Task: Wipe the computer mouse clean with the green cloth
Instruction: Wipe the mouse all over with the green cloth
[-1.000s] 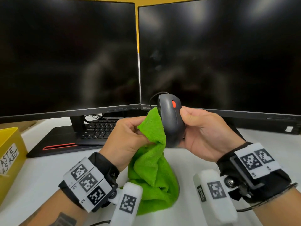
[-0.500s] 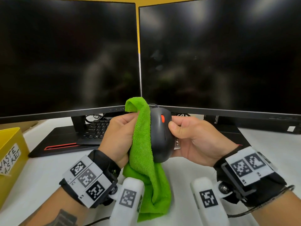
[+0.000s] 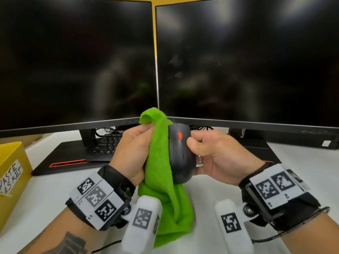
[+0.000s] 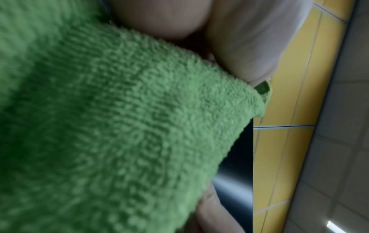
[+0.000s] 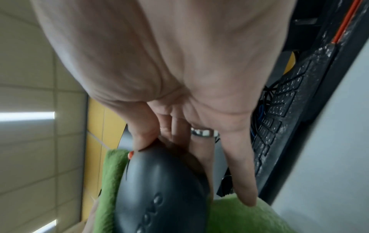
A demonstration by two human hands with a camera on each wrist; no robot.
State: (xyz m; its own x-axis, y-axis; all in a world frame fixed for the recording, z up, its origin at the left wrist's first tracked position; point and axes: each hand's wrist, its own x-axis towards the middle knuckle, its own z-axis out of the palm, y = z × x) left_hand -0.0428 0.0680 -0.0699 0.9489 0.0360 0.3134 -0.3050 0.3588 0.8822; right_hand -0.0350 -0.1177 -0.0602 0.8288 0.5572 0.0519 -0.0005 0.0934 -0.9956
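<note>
A black computer mouse with a red scroll wheel is held upright above the desk. My right hand grips it from the right, thumb on its top near the wheel. In the right wrist view the mouse lies under my thumb and fingers. My left hand grips the green cloth and presses it against the mouse's left side. The cloth's lower part hangs down to the desk. In the left wrist view the cloth fills most of the picture.
Two dark monitors stand side by side right behind my hands. A black keyboard sits under the left monitor on its stand base. A yellow box labelled waste basket is at the left edge of the white desk.
Both hands brought the mouse lower and a little left. The cloth slid up along the mouse's left side, its top fold now above the mouse.
</note>
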